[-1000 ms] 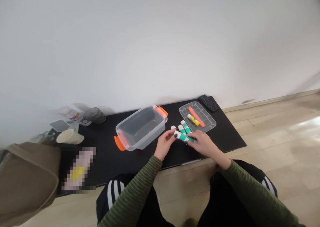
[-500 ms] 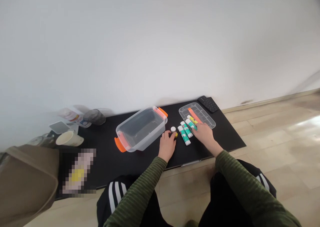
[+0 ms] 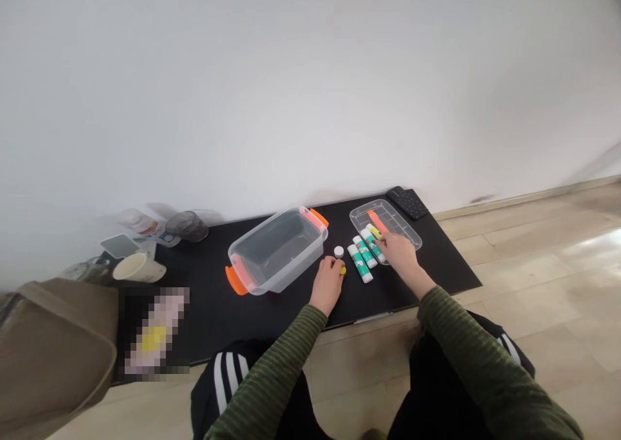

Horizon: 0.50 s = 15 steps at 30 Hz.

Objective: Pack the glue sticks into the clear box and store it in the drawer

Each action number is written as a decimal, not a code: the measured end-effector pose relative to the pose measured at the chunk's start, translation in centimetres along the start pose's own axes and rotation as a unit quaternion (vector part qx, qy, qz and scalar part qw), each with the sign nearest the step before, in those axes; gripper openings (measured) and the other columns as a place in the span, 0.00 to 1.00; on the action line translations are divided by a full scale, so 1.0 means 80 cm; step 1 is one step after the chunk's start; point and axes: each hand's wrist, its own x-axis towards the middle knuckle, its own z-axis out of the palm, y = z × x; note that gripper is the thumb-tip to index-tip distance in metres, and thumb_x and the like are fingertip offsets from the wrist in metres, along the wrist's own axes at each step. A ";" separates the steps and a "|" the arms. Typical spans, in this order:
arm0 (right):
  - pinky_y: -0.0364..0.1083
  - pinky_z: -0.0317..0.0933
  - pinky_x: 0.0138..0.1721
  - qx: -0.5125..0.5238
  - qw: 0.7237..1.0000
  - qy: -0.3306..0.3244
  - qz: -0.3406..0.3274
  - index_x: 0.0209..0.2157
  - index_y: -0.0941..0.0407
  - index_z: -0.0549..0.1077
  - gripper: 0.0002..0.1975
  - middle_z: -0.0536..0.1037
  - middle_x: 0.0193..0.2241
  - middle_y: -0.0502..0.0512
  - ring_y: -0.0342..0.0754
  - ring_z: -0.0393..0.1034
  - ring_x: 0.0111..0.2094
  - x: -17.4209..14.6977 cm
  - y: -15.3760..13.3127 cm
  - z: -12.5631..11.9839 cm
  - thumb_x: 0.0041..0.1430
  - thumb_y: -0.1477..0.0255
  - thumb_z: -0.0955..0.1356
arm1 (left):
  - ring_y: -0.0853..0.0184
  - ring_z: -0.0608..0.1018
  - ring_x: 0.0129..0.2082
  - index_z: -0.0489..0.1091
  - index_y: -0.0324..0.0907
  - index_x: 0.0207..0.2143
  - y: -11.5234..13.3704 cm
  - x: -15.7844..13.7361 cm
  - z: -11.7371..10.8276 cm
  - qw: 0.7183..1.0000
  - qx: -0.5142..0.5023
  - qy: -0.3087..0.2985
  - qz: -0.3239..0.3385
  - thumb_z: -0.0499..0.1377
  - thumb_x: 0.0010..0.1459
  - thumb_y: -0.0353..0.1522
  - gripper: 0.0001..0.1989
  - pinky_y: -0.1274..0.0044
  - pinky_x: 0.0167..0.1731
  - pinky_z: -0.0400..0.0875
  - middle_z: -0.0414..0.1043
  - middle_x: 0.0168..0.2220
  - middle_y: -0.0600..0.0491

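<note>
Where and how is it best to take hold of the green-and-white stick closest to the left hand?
Probably by the end nearest the person, pinched across its width from above. The green-and-white stick lies flat on the table, and this end juts out past the neighbouring stick, so thumb and finger should have more room there.

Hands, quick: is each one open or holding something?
Left hand: at a small yellow piece; grip unclear.
Right hand: at the yellow stick; grip unclear.
</note>
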 end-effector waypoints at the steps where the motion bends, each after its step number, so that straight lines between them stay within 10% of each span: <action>1: 0.45 0.59 0.37 0.002 1.000 0.019 -0.003 0.42 0.55 0.74 0.14 0.77 0.40 0.59 0.52 0.71 0.43 0.005 0.002 -0.001 0.66 0.63 0.61 | 0.62 0.68 0.44 0.67 0.43 0.41 0.001 0.000 -0.001 1.000 -0.004 -0.002 -0.001 0.55 0.56 0.21 0.12 0.69 0.47 0.68 0.63 0.43 0.49; 10: 0.46 0.61 0.43 -0.011 1.000 -0.001 0.001 0.46 0.56 0.74 0.14 0.72 0.48 0.62 0.54 0.62 0.54 0.030 0.010 0.012 0.65 0.69 0.61 | 0.63 0.74 0.41 0.64 0.44 0.40 0.011 0.001 -0.025 0.986 -0.144 0.011 -0.081 0.55 0.57 0.24 0.09 0.69 0.45 0.68 0.71 0.40 0.51; 15: 0.46 0.61 0.45 -0.018 1.000 0.000 0.001 0.46 0.58 0.73 0.14 0.72 0.48 0.63 0.54 0.63 0.54 0.027 0.008 0.012 0.66 0.71 0.60 | 0.66 0.77 0.41 0.65 0.43 0.41 0.008 0.008 -0.022 0.922 -0.362 0.033 -0.133 0.59 0.57 0.29 0.09 0.71 0.45 0.70 0.74 0.42 0.50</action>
